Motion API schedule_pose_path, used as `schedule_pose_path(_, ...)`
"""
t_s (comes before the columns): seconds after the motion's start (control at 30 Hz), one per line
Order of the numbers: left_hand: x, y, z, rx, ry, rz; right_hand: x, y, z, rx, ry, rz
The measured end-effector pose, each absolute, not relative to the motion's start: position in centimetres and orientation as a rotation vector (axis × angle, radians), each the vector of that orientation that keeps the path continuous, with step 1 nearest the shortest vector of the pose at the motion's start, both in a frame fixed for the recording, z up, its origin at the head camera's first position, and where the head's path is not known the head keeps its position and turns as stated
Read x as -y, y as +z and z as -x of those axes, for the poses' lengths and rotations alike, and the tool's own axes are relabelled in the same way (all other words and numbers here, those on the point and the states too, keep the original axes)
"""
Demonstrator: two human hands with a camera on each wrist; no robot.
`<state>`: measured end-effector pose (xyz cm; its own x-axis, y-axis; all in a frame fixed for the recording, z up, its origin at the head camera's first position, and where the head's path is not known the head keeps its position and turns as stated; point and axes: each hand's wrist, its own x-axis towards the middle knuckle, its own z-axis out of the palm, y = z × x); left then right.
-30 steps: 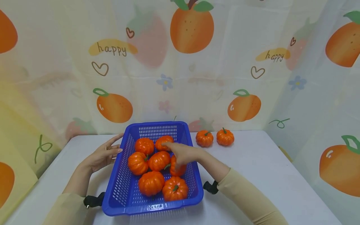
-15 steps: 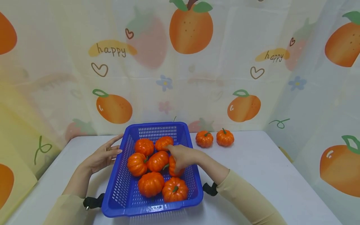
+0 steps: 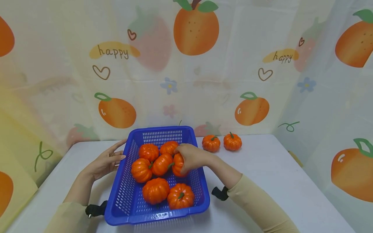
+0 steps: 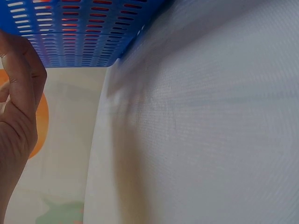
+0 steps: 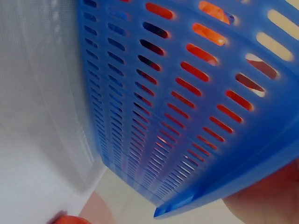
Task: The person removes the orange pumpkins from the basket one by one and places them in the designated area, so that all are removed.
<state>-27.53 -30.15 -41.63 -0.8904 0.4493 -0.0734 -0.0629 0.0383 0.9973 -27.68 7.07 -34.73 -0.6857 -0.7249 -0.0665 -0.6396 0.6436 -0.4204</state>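
Observation:
A blue plastic basket with slotted walls stands on the white table, several small orange pumpkins inside it. My right hand reaches over the right rim and grips the pumpkin by that wall, thumb at its near side and fingers at its far side. Against the left rim rest the extended fingers of my left hand. The left wrist view has that hand beside the basket wall. In the right wrist view the wall hides most of the right hand.
Two more pumpkins, one nearer the basket and one further right, sit at the back of the table. Behind the table hangs a fruit-print curtain. Black straps are on both wrists.
My right hand has shifted slightly away from me, and more of the gripped pumpkin shows. The middle pumpkin has turned and moved slightly left. My left hand stays at the rim.

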Motion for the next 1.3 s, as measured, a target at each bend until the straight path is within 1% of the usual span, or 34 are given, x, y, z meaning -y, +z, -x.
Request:
schedule_pose_path(0.7,30.0,-41.7,27.4,-1.983,1.904,-0.354,-8.7,-34.3,28.7,-2.672,-1.037,1.016)
schedule_pose_path(1.13,30.0,-41.7,27.4,-1.984,1.899,-0.369,-10.5,-34.7,30.4,-2.604,-1.554,0.914)
schedule_pose_path(1.3,30.0,-41.6,27.5,-1.974,1.906,-0.388,-11.8,-34.3,31.1,-2.628,-1.725,0.812)
